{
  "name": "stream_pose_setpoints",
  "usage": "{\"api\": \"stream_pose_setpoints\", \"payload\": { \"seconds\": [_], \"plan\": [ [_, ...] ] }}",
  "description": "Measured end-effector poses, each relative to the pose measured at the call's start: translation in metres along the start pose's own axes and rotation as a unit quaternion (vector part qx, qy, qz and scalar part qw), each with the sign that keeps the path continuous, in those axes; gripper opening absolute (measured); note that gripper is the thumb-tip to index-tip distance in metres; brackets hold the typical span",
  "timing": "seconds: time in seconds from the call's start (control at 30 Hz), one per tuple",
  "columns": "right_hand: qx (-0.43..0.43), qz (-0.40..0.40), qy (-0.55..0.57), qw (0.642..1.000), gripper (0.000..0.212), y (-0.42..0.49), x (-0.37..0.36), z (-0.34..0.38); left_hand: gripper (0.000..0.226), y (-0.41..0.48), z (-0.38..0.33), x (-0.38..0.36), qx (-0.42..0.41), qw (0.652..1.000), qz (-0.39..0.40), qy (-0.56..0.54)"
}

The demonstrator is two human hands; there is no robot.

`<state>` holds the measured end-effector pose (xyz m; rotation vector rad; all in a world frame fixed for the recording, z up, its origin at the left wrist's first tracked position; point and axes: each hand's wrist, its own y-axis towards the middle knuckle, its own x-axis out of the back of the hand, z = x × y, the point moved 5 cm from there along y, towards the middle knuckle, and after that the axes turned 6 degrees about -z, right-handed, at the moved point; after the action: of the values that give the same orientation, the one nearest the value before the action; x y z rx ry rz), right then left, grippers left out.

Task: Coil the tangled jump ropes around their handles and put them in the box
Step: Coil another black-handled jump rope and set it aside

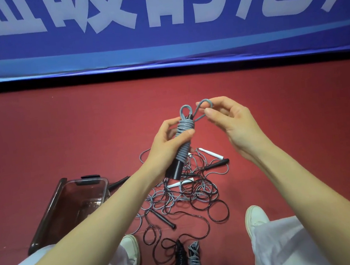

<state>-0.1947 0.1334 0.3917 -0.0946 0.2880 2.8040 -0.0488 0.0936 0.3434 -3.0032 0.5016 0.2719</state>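
Head view: between the shoes (131, 250), two wound ropes (194, 264); beyond, the tangled pile (188, 193) beside the clear box (74, 199). Grips the grey coiled rope (184, 137) in the left hand (167, 146) to keep turns tight; pinches its end loop (204, 103) with the right hand (231, 121), probably for tucking.

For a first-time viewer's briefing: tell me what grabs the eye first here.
Centre frame, the left hand grips a grey rope coiled around black handles, while the right hand pinches its end loop. Below them a tangle of ropes sprawls on the red floor, with a clear box at its left. A blue banner with large white characters fills the top.
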Motion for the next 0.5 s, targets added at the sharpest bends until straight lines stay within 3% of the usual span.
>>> {"api": "stream_pose_setpoints", "payload": {
  "seconds": [0.23, 0.5],
  "plan": [
    [0.040, 0.049, -0.029, 0.998, 0.030, -0.0046, -0.0052, 0.0021, 0.039, 0.0007, 0.0013, 0.0000, -0.013, 0.999, 0.009, 0.029],
    [0.060, 0.001, -0.080, 0.995, 0.019, -0.0029, 0.0033, 0.0081, 0.050, -0.0013, -0.0017, 0.0006, -0.063, 0.994, 0.000, 0.093]
  ]
}}
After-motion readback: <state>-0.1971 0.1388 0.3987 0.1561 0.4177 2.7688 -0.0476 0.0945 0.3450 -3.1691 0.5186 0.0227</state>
